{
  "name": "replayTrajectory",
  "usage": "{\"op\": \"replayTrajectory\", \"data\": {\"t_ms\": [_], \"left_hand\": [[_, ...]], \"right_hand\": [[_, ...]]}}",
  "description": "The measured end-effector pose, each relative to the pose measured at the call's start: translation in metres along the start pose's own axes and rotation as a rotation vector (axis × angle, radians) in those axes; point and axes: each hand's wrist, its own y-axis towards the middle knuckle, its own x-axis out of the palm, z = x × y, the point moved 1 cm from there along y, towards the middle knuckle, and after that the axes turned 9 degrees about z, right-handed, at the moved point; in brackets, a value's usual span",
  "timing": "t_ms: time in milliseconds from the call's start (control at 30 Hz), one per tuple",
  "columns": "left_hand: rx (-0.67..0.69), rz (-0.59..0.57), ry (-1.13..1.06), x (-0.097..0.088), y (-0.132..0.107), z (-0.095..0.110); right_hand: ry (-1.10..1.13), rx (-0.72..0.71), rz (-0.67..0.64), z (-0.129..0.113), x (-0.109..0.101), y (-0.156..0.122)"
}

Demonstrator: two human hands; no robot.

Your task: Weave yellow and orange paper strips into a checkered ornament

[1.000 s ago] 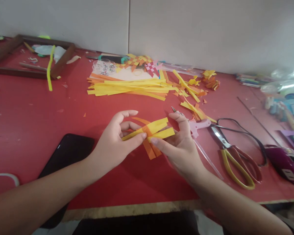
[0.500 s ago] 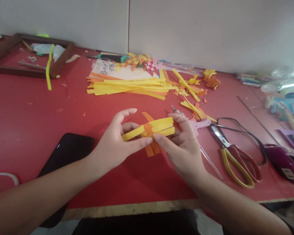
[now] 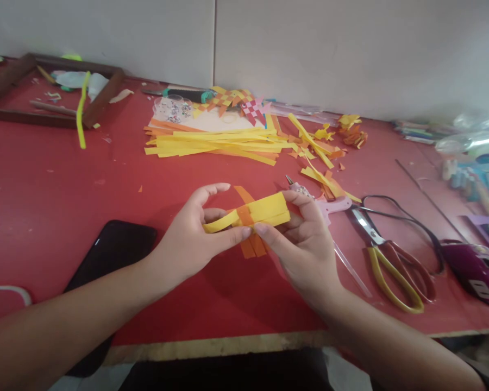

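Between my two hands, above the red table, are interlaced yellow and orange paper strips (image 3: 269, 208). The yellow strips run sideways, and an orange one crosses over them near the middle. Orange ends stick out above and below. My left hand (image 3: 206, 225) pinches the weave's left part, thumb in front and index finger raised clear. On the other side, my right hand (image 3: 303, 233) grips the yellow ends, its thumb pressing the lower edge and its index finger at the top right corner. Both thumb tips come close together. Some fingers are hidden behind the paper.
Loose paper strips (image 3: 215, 144) lie in a pile at the back. Scissors (image 3: 385, 260) and a pink tool (image 3: 334, 206) rest to the right, a black phone (image 3: 114, 255) to the left. A brown wooden frame (image 3: 28, 118) sits at the far left.
The yellow strips have tilted, showing a broader face with the gap between them narrowed. The left yellow end now curves more. Both hands stay almost in place.
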Motion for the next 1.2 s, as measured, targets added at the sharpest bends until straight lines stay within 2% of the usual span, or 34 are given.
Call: {"op": "replayTrajectory", "data": {"t_ms": [267,700,833,933,1067,1200], "left_hand": [[-0.017,-0.091,-0.045,0.0,-0.001,0.004],[-0.007,-0.06,-0.057,-0.001,0.002,0.0],[0.005,-0.012,-0.151,-0.002,0.006,-0.003],[0.014,-0.026,-0.252,-0.002,0.008,-0.007],[0.067,-0.058,-0.295,0.0,0.009,-0.009],[0.09,-0.042,-0.144,0.0,0.006,-0.005]], "right_hand": [[-0.004,-0.034,-0.02,-0.001,0.001,-0.001],[0.063,-0.03,-0.043,0.004,0.0,0.004],[0.122,-0.038,-0.059,0.008,-0.001,0.007],[0.091,-0.021,-0.116,0.006,0.0,0.006],[0.001,-0.155,-0.098,0.001,-0.003,0.007],[-0.071,-0.271,-0.12,-0.002,-0.008,0.012]]}}
